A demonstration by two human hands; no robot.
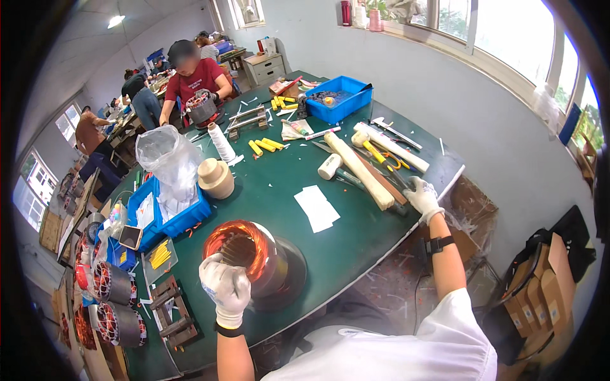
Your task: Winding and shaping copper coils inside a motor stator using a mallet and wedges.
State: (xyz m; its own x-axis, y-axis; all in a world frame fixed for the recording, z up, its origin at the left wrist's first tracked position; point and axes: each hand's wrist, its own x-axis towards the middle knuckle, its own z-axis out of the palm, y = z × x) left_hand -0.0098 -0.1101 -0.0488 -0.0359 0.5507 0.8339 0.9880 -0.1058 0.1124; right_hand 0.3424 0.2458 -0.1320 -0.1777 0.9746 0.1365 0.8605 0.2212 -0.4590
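Observation:
A motor stator [270,279] with orange copper windings [258,251] stands tilted on a dark round base near the table's front edge. My left hand [225,286], in a white glove, is closed at the near-left rim of its windings. Away to the right, my gloved right hand [422,197] rests by the handle ends of several tools, fingers curled; what they grip, if anything, is hidden. Beside it lie a long pale wooden bar [359,170], a dark brown strip [383,173] and a white-headed mallet [330,166]. White paper sheets [316,208] lie between my hands.
Blue bins [184,219] with a plastic bag and papers stand at left, near a stepped wooden block [216,178] and a thread cone [220,142]. Wound stators [117,322] sit far left. Across the table, a person [197,82] handles another stator. A blue tray [340,100] is at back right.

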